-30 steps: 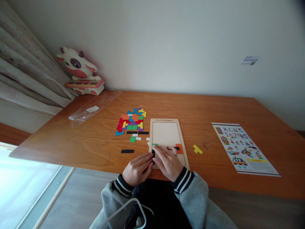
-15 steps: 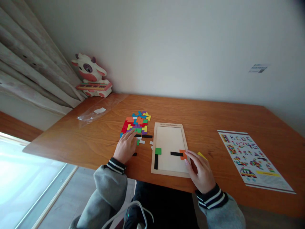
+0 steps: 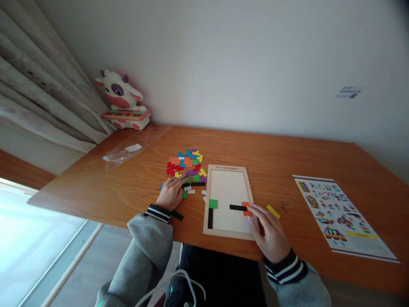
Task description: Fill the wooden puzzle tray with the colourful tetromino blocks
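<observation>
My left hand [image 3: 171,192] lies palm down with fingers stretched over the near edge of a pile of flat coloured puzzle pieces [image 3: 188,162]. Its fingertips touch pieces by a green one and a long black strip [image 3: 198,184]. Another black strip [image 3: 177,215] lies beside my left wrist. My right hand [image 3: 270,232] has its thumb and index finger at opposite sides of an orange piece [image 3: 246,212] at the right side of the wooden puzzle board [image 3: 225,233]. A black strip [image 3: 236,207] overlaps that orange piece. In the board's lower left, a green square [image 3: 213,204] sits above an upright black strip [image 3: 210,218].
A yellow piece [image 3: 273,212] lies right of the board. Farther right is a printed pattern sheet [image 3: 343,217]. A clear plastic bag [image 3: 119,155] and a cow-shaped toy keyboard [image 3: 126,114] stand at the back left. White pieces [image 3: 191,192] lie between pile and board.
The pile has spread out: red pieces have come apart, and yellow and purple ones have shifted right toward the board. The black strip by my left wrist has turned. My right hand stays in place.
</observation>
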Demonstrator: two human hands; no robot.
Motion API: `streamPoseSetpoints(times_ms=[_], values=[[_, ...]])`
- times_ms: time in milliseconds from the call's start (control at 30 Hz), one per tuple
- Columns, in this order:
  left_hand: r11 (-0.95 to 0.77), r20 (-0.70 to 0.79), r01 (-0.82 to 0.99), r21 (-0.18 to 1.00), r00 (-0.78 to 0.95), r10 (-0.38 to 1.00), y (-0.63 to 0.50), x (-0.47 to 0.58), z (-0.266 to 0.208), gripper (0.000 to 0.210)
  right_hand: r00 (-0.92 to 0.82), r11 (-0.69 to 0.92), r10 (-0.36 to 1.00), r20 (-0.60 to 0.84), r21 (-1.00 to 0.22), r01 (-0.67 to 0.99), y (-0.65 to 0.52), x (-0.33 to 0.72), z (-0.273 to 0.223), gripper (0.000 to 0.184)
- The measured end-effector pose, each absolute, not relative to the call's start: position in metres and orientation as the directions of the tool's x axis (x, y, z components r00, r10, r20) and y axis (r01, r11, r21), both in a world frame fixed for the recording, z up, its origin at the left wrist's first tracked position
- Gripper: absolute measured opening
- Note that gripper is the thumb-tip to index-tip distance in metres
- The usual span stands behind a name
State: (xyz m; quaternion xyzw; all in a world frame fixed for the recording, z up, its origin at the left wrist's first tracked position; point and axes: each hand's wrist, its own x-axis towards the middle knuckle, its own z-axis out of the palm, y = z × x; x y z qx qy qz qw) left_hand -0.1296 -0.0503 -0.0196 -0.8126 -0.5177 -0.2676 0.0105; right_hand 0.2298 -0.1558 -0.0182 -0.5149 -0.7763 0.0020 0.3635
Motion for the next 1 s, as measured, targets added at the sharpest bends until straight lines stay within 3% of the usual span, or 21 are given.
streamPoseSetpoints(times_ms=[167, 367, 567, 1000], values=[[-0.334, 0.472, 0.9, 0.279, 0.174, 0.864, -0.049, -0.129, -0.017, 0.028, -0.195, 0.464, 0.8, 0.567, -0.38, 0.801, -0.157, 0.229, -0.017, 0.035], [-0.323, 0.434, 0.899, 0.297, 0.174, 0.884, -0.049, -0.13, -0.017, 0.028, -0.218, 0.485, 0.791, 0.572, -0.368, 0.793, -0.157, 0.23, -0.021, 0.037], [-0.389, 0.483, 0.835, 0.388, 0.175, 0.858, -0.046, -0.134, -0.017, 0.032, -0.207, 0.474, 0.799, 0.564, -0.38, 0.794, -0.156, 0.23, -0.021, 0.037], [-0.548, 0.601, 0.678, 0.49, 0.194, 0.776, -0.071, -0.104, 0.017, 0.018, -0.202, 0.474, 0.798, 0.567, -0.385, 0.792, -0.157, 0.229, -0.019, 0.034]])
